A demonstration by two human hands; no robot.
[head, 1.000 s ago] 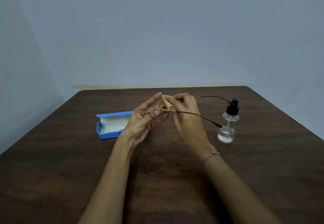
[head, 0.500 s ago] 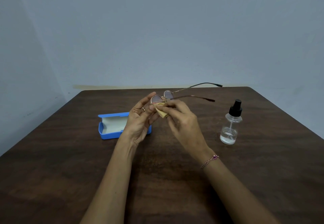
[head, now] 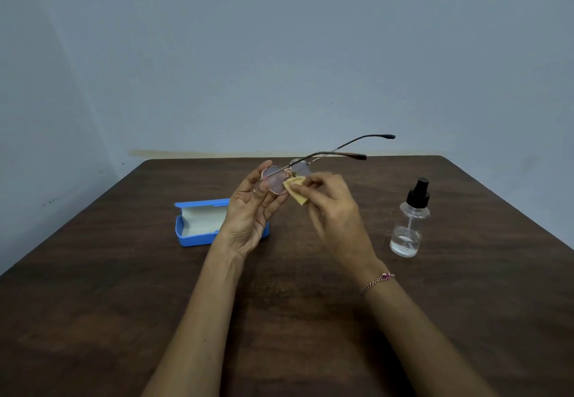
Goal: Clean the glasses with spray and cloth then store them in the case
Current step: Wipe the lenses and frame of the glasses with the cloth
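Note:
My left hand [head: 248, 213] holds thin-framed round glasses [head: 275, 177] by the left lens rim, above the table. The temples point up and to the right, unfolded. My right hand [head: 332, 207] pinches a small yellow cloth [head: 295, 190] against the lens area near the bridge. An open blue case [head: 194, 236] with a white lining lies on the table behind my left hand, partly hidden by it. A clear spray bottle [head: 408, 225] with a black pump stands to the right.
The dark wooden table [head: 124, 303] ends at a pale wall behind. Its left and right edges slant inwards. A bracelet circles my right wrist.
The glasses have turned: the temples swung from pointing right and down towards the bottle to pointing up and right. The cloth has shifted over the lenses, and both hands have risen slightly.

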